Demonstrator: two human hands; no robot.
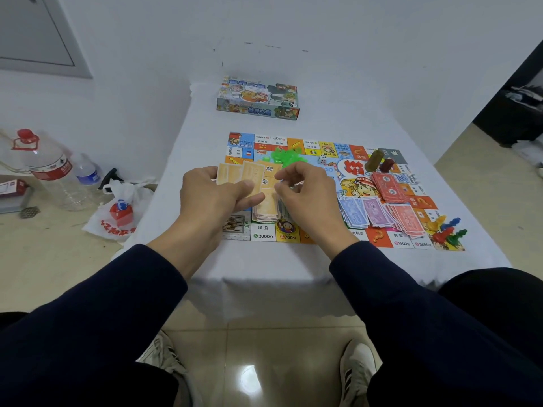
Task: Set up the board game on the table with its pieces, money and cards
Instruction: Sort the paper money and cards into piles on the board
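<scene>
Left hand (pixel 211 192): grips a fan of orange notes (pixel 241 175) over the board's left part.
Right hand (pixel 302 192): fingers pinch toward the orange stack (pixel 266 214); what it holds, I cannot tell.
Board (pixel 379 237): lies open, mid-counter.
Done: purple notes (pixel 364 214), red notes (pixel 407 220), pawns (pixel 446 230) at near right corner.
Left: orange money seems unsorted.

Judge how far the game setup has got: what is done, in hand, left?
Done: board laid out; red, blue and purple notes sorted; pawns and dice out. In hand: left hand holds fanned orange notes; right hand pinches one. Left: the orange stack below.
</scene>
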